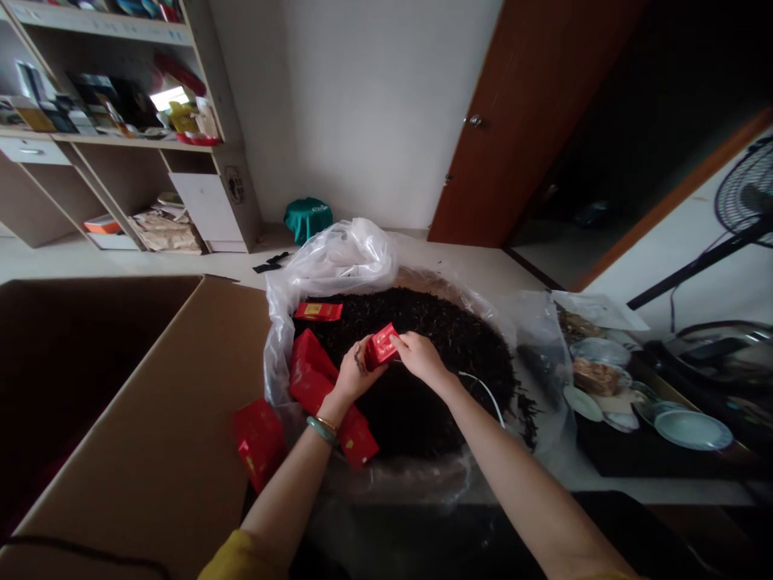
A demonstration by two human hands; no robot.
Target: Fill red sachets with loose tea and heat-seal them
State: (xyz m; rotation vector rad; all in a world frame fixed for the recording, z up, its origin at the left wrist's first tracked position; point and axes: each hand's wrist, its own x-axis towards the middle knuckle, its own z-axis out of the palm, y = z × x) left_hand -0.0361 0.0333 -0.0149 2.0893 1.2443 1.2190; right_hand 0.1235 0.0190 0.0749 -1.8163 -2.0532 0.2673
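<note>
Between my two hands is a small red packet (382, 345) with gold print, held over a wide heap of dark, dry tea-like leaves (416, 314). My left hand (356, 372), with a ring and bangles, grips its left side. On its right side the fingers of my right hand (421, 357) are closed. The leaves lie in a clear plastic bag (356, 254) with its rim folded open. Another red packet (319, 311) rests on the leaves at the far left. Larger red bags (311, 366) lie beside my left wrist, and one more red bag (259, 439) sits nearer the box.
A large open cardboard box (150, 427) stands at left. At right, a low table holds bowls (693, 425) and bagged food (597, 374), with a fan (749, 193) behind. A green covered bin (307, 219) is by the wall, near a brown door (513, 121). Shelves (109, 145) fill the back left.
</note>
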